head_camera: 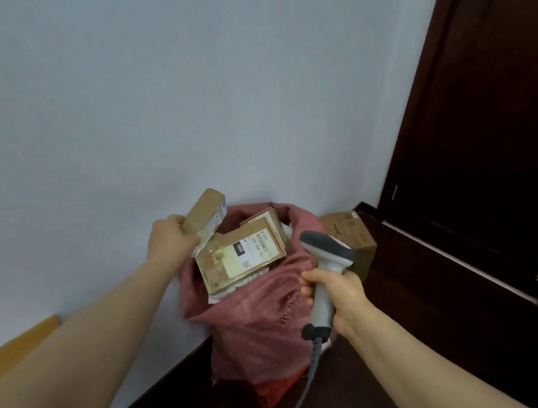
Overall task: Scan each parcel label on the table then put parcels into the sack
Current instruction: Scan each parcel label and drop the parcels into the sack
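Parcel transfer at the sack mouth. At far left, a strip of yellow wooden table edge point(14, 346) enters the view. The left hand point(168, 238) grips one end of a small brown cardboard parcel point(205, 212), held tilted over the far left rim of the pink-red woven plastic sack point(260, 326), apparently poised for release into it. The sack stands on the dark floor against the pale wall with its mouth open. A larger flat cardboard box with a white printed label point(242, 259) lies uppermost inside, label up. The right hand point(336, 298) is wrapped round the handle of a grey handheld barcode scanner point(327, 258), whose head points up and away from the labels, so it is probably idle. The hand's fingertips lie against the sack's near right rim, seemingly to keep the mouth spread. A grey cable point(299, 403) trails down from the handle. Just beyond the sack's right side, a brown carton point(351, 237) sits at the foot of a dark brown door point(488, 103).
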Demonstrator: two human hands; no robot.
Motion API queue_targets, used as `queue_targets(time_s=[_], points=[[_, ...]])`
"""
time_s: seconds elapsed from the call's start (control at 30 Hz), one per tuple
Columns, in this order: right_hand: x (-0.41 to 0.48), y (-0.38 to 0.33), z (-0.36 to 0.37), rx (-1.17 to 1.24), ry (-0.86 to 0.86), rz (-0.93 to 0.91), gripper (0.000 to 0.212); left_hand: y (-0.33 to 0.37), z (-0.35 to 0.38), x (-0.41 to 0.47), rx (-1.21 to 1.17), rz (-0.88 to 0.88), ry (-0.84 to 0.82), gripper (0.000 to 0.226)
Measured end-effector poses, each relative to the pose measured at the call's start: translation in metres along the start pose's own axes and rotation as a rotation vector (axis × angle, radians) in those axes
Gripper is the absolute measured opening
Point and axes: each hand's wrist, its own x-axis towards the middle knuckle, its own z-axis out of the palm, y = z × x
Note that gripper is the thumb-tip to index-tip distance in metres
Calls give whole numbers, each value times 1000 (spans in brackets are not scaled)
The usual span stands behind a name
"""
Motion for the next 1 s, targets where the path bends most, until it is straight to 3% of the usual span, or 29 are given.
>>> queue_targets(time_s=[0.13, 0.37, 0.7, 0.77, 0.87, 1.0], points=[[41, -13, 14, -6, -70, 32, 14, 1, 14, 24, 119, 5, -29, 30], [86, -15, 37, -28, -124, 108, 14, 0, 47, 81, 323, 47, -123, 41], [141, -8, 71, -42, -12, 162, 16, -6, 109, 170, 575, 272, -298, 26], [145, -3, 74, -57, 16, 168, 19, -9, 119, 176, 615, 304, -346, 37], [140, 5, 76, -61, 34, 174, 26, -23, 126, 172, 604, 361, -445, 74], [120, 10, 79, -84, -33, 163, 18, -36, 111, 144, 597, 315, -435, 72]])
